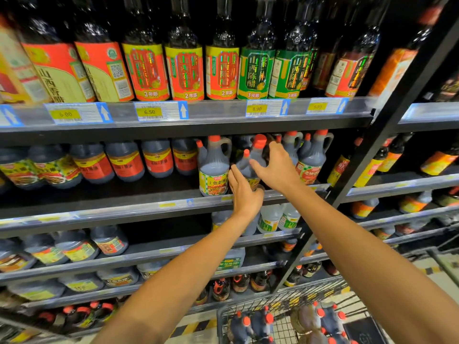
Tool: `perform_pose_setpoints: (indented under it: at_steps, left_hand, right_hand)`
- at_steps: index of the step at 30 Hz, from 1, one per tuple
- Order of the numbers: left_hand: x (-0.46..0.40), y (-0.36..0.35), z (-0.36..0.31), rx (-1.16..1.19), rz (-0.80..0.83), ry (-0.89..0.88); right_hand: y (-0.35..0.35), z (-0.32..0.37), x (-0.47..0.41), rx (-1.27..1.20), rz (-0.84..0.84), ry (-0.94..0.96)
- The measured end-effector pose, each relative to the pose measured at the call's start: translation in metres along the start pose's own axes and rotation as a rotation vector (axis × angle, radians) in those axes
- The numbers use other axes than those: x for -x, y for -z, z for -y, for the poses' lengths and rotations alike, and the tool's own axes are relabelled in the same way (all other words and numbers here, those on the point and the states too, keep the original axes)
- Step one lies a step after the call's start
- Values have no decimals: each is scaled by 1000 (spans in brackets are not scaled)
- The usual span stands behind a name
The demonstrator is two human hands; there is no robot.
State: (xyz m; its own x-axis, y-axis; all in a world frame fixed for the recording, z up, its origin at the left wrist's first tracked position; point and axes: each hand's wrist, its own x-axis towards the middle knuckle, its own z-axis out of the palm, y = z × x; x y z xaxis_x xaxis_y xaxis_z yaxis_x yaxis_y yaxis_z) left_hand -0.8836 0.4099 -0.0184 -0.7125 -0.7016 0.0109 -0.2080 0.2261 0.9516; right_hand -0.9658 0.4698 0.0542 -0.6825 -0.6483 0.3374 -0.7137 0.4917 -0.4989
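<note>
A dark soy sauce jug (248, 167) with a red cap and yellow label stands at the front of the middle shelf (173, 204). My left hand (244, 191) grips its lower body from the left, over the label. My right hand (275, 167) wraps its shoulder and handle from the right. Both arms reach up from the bottom of the view. A matching jug (214, 167) stands just to its left, another (313, 157) to its right.
The upper shelf (188, 115) carries tall vinegar bottles (185, 70) and price tags. Wider dark jugs (124, 161) fill the middle shelf's left. Lower shelves hold more bottles. A wire shopping cart (293, 319) with several red-capped jugs sits at bottom right. A black upright (387, 135) divides the shelving.
</note>
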Motion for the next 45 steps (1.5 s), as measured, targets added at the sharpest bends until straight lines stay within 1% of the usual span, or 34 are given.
perform_pose_setpoints:
  at_steps: [3, 5, 8, 9, 11, 13, 14, 16, 18, 20, 21, 23, 25, 28, 32, 38, 41, 45]
  left_hand:
    - [4, 4, 0, 19, 21, -24]
    - [7, 9, 7, 1, 29, -63]
    - [14, 21, 20, 13, 69, -101]
    - [16, 27, 24, 39, 77, -139]
    - [22, 40, 30, 65, 68, -271]
    - [28, 55, 35, 51, 5, -412]
    - [30, 63, 36, 56, -48, -449]
    - [27, 80, 42, 78, -195, -475]
    - [15, 95, 52, 55, -328, -457]
    - [0, 106, 60, -57, -354, -337]
    - [-7, 110, 63, -135, -332, -266]
    - [-19, 113, 66, -274, -255, -176]
    - [-28, 112, 66, -350, -205, -141]
    - [-35, 108, 67, -374, -197, -138]
    - [-38, 108, 69, -377, -209, -134]
    - [-43, 110, 70, -371, -180, -130]
    - [-46, 107, 68, -321, -144, -133]
    - [-47, 104, 62, -340, -108, -128]
  right_hand:
    - [0, 0, -2, 57, -14, -9]
    - [-4, 5, -5, 64, -36, -46]
    - [-10, 9, -10, 109, -24, -99]
    - [-10, 9, -11, 123, -20, -115]
    - [-8, 7, -14, 134, 5, -135]
    - [-9, 1, -12, 108, 12, -124]
    - [-11, -2, -8, 63, -11, -100]
    - [-19, -5, 8, -109, -119, -66]
    - [-31, -8, 27, -312, -252, -114]
    - [-44, -12, 40, -429, -275, -229]
    - [-53, -16, 42, -421, -249, -283]
    - [-66, -20, 41, -272, -187, -357]
    - [-75, -18, 35, -140, -141, -406]
    - [-84, -11, 24, -80, -134, -455]
    - [-90, -15, 20, -40, -145, -438]
    - [-79, -38, 21, -19, -34, -290]
    - [-77, -37, 19, -19, -16, -274]
    - [-79, -34, 21, -12, -8, -288]
